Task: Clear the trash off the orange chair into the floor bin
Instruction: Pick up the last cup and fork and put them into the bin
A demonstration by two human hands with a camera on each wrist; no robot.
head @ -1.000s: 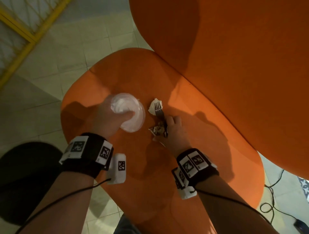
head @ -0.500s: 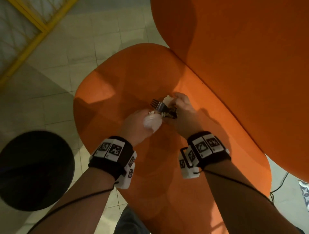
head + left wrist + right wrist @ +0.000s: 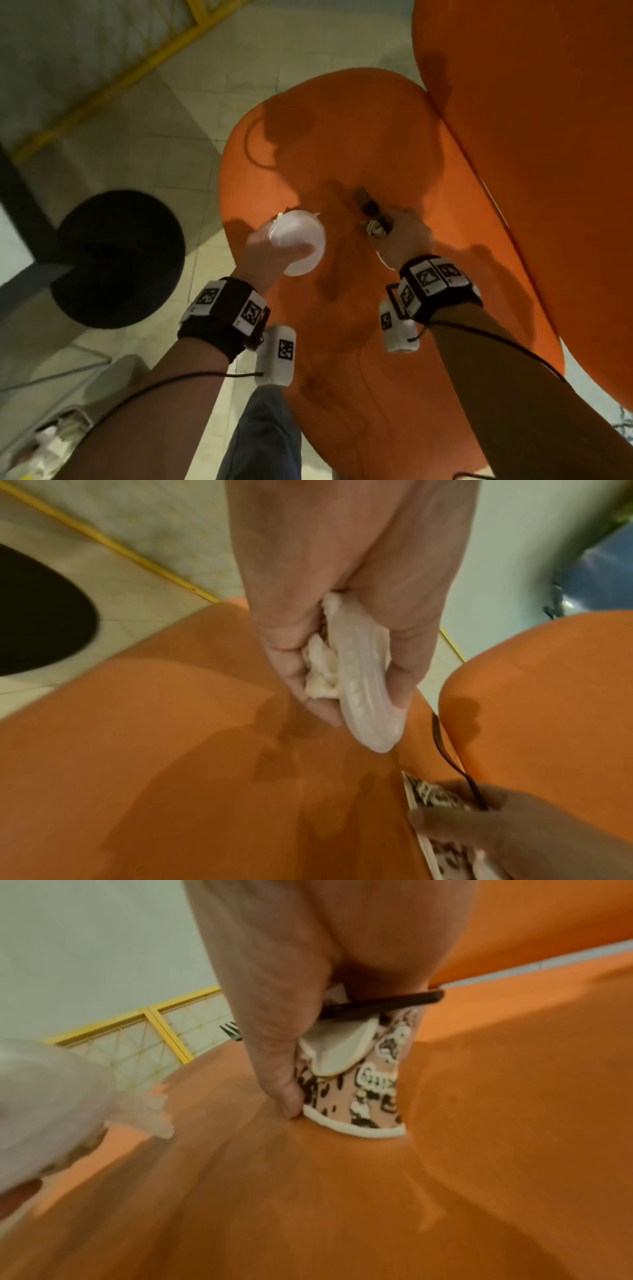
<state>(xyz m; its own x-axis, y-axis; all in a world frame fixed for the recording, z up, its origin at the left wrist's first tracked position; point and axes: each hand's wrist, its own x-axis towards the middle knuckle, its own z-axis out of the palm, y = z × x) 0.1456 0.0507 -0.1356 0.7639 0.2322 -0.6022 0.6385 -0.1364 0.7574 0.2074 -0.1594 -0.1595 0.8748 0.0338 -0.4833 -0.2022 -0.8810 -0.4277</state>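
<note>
Both hands are full over the orange chair [image 3: 342, 137]: left hand [image 3: 270, 257] squeezes a flimsy clear lid [image 3: 298, 240] plus crumpled tissue [image 3: 320, 666], right hand [image 3: 404, 236] clamps a stiff black fork [image 3: 368, 205] against a crushable paper cup [image 3: 363, 1091], all light stuff, so grip gently.

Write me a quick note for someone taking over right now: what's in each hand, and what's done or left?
Left hand: grips the clear plastic lid with a crumpled tissue.
Right hand: grips the black fork and the crushed patterned paper cup.
Orange chair: no loose trash visible on the seat.
Done: everything picked up.
Left: carry both handfuls to the black bin on the floor at left and drop them in.
</note>
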